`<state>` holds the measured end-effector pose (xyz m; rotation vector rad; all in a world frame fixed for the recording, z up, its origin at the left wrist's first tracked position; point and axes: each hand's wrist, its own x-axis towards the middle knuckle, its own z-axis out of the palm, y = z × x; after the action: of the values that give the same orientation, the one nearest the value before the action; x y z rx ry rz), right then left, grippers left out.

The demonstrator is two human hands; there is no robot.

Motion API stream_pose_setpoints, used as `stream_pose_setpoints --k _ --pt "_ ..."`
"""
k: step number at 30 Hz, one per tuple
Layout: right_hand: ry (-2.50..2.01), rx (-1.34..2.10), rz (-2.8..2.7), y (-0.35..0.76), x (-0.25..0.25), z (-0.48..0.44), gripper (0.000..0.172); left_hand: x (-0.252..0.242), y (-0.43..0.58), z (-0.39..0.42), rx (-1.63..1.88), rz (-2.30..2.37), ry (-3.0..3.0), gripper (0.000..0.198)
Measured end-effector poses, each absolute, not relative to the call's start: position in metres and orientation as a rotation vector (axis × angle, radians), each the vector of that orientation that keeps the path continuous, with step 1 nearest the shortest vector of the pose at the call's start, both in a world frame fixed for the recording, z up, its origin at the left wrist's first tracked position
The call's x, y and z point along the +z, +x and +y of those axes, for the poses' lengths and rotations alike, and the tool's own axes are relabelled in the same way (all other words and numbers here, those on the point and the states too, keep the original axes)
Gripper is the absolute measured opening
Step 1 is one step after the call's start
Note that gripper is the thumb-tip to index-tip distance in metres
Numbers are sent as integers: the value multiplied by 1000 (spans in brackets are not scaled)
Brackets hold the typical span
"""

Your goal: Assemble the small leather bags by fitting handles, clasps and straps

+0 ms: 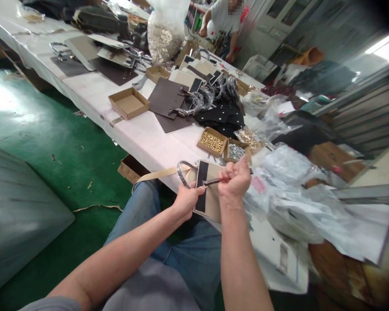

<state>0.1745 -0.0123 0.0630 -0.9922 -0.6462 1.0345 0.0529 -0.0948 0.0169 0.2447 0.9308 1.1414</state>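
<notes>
My left hand (pixel 185 200) pinches the edge of a beige bag panel (pixel 211 203) with a black strip along one side, held over my lap at the table edge. A plastic-wrapped curved bag handle (pixel 180 173) sticks out at the panel's left, beside my left fingers. My right hand (pixel 235 180) is closed around a thin dark rod-like tool (pixel 213 181). Its tip meets the black strip near my left thumb. The exact kind of tool is hard to make out, since my fist covers most of it.
Small boxes of gold metal pieces (pixel 212 141) and silver metal pieces (pixel 236 151) stand just beyond the panel. An open cardboard box (pixel 129 103), dark panels (pixel 165 97) and wrapped handles lie farther back. Plastic bags (pixel 288 168) crowd the right. Another person (pixel 225 21) works across the table.
</notes>
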Motion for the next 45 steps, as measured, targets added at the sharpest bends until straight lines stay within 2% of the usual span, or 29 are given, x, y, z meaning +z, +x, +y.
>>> stream_pose_setpoints --k 6,14,21,36,45 --pt "-963 999 -414 217 43 -12 80 20 56 -94 1133 932 228 23" --pt "-967 1028 -570 186 61 -4 80 16 53 -92 1117 888 221 32" --pt "-999 999 -701 172 69 -7 79 17 52 -89 1139 924 213 22" --pt "-1010 952 -842 152 75 -16 73 19 51 -86 1132 929 172 25" --pt "-987 926 -877 150 72 -16 77 9 54 -86 1107 944 196 20"
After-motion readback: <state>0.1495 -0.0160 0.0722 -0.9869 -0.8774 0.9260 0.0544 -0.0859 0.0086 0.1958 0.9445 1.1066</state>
